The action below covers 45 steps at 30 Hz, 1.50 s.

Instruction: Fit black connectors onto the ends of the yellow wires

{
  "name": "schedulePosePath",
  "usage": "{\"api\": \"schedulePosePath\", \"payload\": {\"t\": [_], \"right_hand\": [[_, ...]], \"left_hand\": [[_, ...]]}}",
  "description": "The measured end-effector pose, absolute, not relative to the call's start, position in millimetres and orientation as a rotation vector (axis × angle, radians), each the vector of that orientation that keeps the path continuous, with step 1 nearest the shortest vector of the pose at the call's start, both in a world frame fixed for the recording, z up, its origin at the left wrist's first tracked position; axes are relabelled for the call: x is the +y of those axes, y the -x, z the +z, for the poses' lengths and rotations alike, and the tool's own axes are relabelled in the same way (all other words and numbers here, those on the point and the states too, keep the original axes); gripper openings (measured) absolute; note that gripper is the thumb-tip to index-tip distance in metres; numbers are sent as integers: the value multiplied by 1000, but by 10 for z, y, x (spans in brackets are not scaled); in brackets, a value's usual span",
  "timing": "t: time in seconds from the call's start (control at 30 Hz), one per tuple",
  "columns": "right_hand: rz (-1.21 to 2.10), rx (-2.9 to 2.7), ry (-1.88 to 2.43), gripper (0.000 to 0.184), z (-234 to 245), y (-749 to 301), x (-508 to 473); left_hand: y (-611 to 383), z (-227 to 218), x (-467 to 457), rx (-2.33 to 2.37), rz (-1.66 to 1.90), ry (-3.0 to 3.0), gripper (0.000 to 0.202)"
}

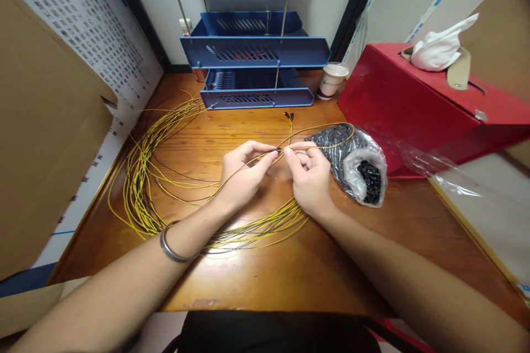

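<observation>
Over the middle of a wooden desk (290,276), my left hand (242,174) pinches a thin yellow wire (248,162) between thumb and fingers. My right hand (308,176) pinches the same wire's end, where a small black cap (278,150) sits between the two hands. A big loose coil of yellow wires (141,187) lies on the desk to the left and runs under my forearms. A clear plastic bag of small black caps (364,171) lies just right of my right hand. Two capped wire ends (289,116) rest farther back.
A blue stacked letter tray (254,55) stands at the back with a paper cup (331,80) beside it. A red box (414,105) holding a tissue occupies the right. Cardboard (45,138) and a printed sheet line the left side. Clear plastic film (476,198) lies at right.
</observation>
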State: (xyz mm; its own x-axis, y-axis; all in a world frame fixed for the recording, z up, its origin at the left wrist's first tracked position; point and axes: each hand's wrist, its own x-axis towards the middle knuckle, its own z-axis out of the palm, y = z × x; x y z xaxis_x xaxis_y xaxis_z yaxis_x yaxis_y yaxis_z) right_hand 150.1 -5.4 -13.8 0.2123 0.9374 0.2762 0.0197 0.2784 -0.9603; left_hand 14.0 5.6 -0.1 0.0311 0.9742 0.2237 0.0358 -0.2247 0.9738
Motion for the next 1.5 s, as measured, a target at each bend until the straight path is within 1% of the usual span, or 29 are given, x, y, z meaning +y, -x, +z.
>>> {"api": "schedulePosePath", "payload": {"t": [0.17, 0.4, 0.6, 0.8, 1.07, 1.33, 1.5], "right_hand": [[836, -1209, 1097, 20, -145, -1493, -61], [835, -1163, 1085, 19, -136, -1498, -58], [821, -1214, 1075, 14, -135, -1496, -67], [851, -1160, 1066, 16, -140, -1502, -61], [809, -1222, 1073, 15, -146, -1490, -62], [857, -1141, 1054, 17, -152, -1506, -50], [828, -1200, 1068, 17, -144, -1484, -45]], "left_hand": [[-136, -15, 55, 1095, 1359, -1491, 17], [-147, -5, 54, 1103, 1344, -1429, 17], [-141, -3, 54, 1095, 1372, -1488, 15], [-141, -2, 55, 1099, 1336, -1428, 20], [-130, -3, 54, 1106, 1367, -1506, 14], [-140, -5, 57, 1098, 1317, -1418, 22], [-138, 12, 52, 1119, 1342, -1472, 18]]}}
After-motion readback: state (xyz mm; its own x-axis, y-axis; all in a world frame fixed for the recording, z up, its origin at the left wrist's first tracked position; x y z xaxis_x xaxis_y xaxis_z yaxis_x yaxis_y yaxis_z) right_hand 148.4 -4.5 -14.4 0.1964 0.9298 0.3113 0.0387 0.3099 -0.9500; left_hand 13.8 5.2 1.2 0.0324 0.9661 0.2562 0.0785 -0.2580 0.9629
